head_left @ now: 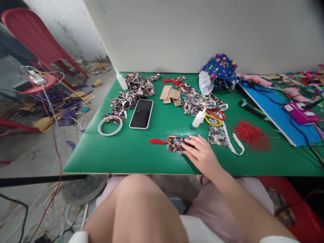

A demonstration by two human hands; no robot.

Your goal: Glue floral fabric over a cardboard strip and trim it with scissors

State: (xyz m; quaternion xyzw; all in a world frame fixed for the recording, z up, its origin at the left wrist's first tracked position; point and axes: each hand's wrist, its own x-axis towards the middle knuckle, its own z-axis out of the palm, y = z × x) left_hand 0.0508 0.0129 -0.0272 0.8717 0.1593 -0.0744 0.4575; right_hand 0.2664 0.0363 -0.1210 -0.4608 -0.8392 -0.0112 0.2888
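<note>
My right hand [201,153] rests on the right end of a small rectangular floral fabric piece [174,144], its fingers stretched out and apart. A red tassel [158,141] sticks out from the piece's left end. My left hand does not show; a bare knee fills the lower middle. Just beyond my right fingers stands a small white glue bottle [199,118]. Red and yellow looped handles [214,120], like those of scissors, lie beside it on gathered floral fabric [193,103]. A pile of red threads [251,135] lies to the right.
On the green table [111,155] are a phone [141,114], a tape roll [101,126], brown card pieces [170,93], another white bottle [122,81] and more floral fabric [134,91]. To the right lie a cutter knife [253,109], a blue board [268,114] and pink glue guns [258,81] with cords.
</note>
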